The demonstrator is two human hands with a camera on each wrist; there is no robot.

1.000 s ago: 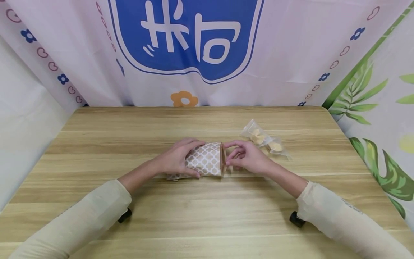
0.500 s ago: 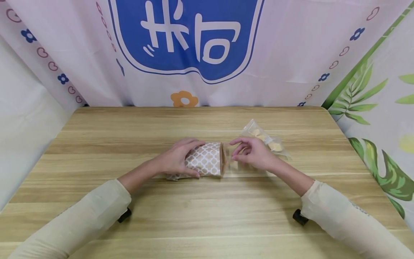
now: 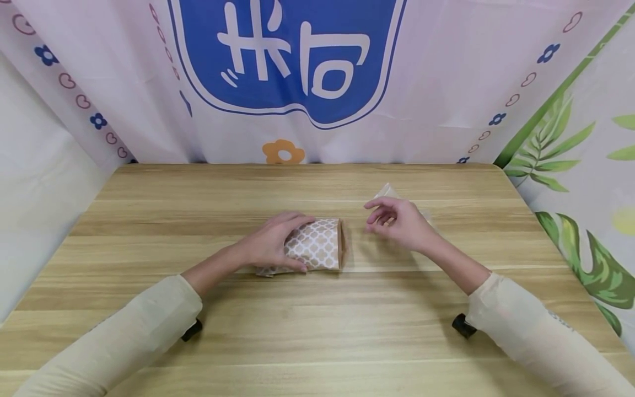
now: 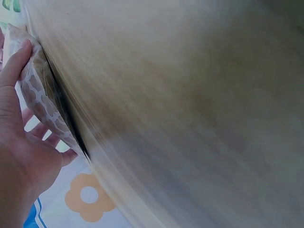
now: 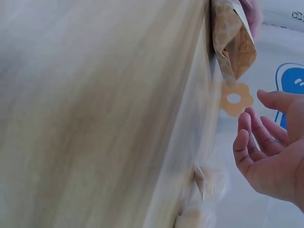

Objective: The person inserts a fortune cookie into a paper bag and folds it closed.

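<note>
Drawing right hand (image 3: 403, 223) back from bag (image 3: 317, 243) toward sachets (image 5: 211, 183), with loose, unladen fingers (image 5: 243, 142); leaving mouth (image 5: 241, 53) gaping, accessible; gripping bag in left hand (image 3: 273, 242).

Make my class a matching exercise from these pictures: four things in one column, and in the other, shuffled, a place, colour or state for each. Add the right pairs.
Column one
1. Left hand
2. Patterned bag
3. Right hand
4. Orange flower

Column two
A. Loosely curled, holding nothing
B. Printed on the hanging cloth
C. Gripping something on the table
D. Tan and white, with its mouth open

Right pairs: 1-C, 2-D, 3-A, 4-B
</note>
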